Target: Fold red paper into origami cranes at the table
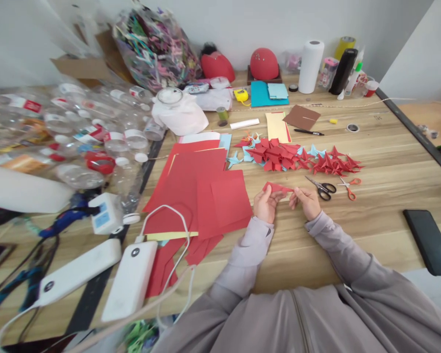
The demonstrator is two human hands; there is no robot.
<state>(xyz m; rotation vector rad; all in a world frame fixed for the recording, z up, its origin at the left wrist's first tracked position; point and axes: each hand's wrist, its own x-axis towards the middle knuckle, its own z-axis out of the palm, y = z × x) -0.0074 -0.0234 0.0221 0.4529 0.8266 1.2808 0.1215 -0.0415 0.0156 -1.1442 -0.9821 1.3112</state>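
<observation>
Held folded red paper (278, 188) clamped at left end in left hand (266, 204), at right end in right hand (307, 202), nearer than red paper stars (275, 155). Risked skewed crease from uneven pinch, or knocking black-handled scissors (320, 186), just right, through wide wrist swing.
</observation>
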